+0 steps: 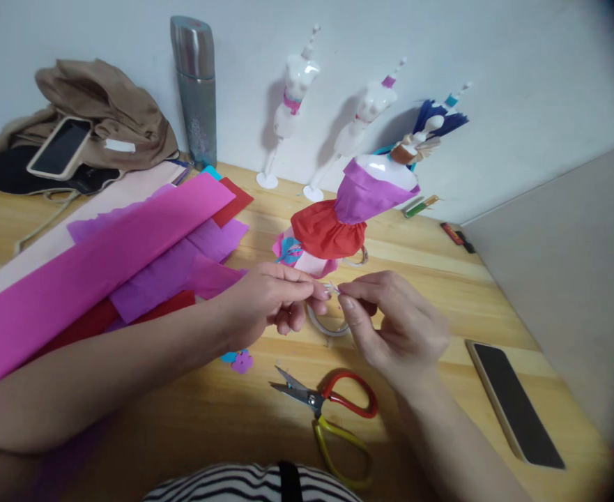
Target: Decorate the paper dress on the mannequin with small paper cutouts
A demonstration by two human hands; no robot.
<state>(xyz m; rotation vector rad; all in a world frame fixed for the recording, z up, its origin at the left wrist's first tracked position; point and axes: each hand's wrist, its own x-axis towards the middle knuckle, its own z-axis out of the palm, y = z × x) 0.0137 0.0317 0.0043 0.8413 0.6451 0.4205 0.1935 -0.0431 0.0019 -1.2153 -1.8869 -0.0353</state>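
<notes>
My left hand (270, 300) and my right hand (390, 321) meet above the wooden table (223, 411), both pinching a small clear strip of tape (332, 288) between thumb and fingers. A roll of tape (321, 323) sits just under the left fingers. Right behind the hands stands a small white mannequin (364, 202) dressed in a purple paper top and a red paper skirt. Scissors (327, 404) with one red and one yellow handle lie open on the table below the hands.
Sheets of pink, purple and red crepe paper (108, 258) spread at left. Two bare white mannequins (290, 104) and a steel flask (194, 90) stand by the wall. A phone (516, 401) lies at right; a brown bag with another phone (66, 146) at back left.
</notes>
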